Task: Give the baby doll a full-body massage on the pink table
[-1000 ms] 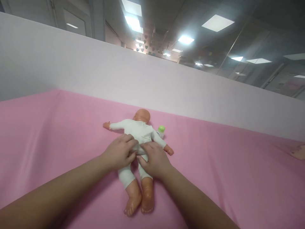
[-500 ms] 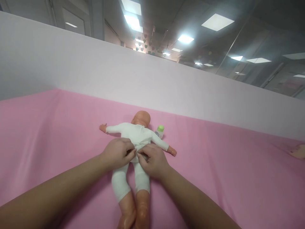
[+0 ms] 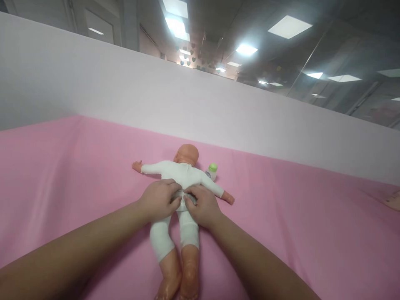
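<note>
A baby doll [image 3: 179, 179] in a white suit lies face down on the pink sheet [image 3: 78, 166]. Both hands — left hand [image 3: 159, 200], right hand [image 3: 201, 206] — pinch the suit's fabric at its waist, fingers curled shut. A green-capped bottle [image 3: 212, 171] stands just beside the doll's shoulder.

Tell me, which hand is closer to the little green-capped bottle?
The right hand. It rests on the doll's waist, on the bottle's side. The left hand sits on the doll's other side, farther away.

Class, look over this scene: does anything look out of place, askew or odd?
Little stands out. The doll lies face down on the pink sheet, both hands at its waist. A small green-capped bottle sits close beside its shoulder.
</note>
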{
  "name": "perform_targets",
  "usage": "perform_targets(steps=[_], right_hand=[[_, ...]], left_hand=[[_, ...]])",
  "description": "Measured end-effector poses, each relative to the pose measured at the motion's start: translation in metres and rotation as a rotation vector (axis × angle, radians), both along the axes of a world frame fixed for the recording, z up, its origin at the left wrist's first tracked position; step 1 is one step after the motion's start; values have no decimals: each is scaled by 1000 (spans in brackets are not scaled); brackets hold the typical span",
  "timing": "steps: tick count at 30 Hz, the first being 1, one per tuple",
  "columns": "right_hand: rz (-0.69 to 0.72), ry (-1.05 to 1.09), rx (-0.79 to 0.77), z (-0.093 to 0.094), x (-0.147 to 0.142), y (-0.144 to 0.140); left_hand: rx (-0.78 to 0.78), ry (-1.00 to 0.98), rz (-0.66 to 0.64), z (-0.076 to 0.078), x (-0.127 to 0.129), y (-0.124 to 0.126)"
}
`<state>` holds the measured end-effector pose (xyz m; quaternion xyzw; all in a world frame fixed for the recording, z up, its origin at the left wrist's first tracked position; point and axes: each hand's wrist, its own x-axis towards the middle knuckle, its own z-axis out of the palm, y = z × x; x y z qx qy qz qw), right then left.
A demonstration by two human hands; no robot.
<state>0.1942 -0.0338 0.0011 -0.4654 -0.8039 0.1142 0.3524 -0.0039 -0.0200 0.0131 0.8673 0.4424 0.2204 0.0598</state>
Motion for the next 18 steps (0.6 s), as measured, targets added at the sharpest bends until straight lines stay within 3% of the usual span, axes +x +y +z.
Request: perform_targets(steps=[4, 9, 18], right_hand=[[34, 34, 3, 2, 1, -2], [51, 75, 44, 2, 2, -1], [14, 99, 56, 3, 2, 0]], left_hand=[[-50, -3, 21, 6, -2, -5], [0, 8, 7, 5, -3, -3], [85, 165, 150, 12, 6, -13]])
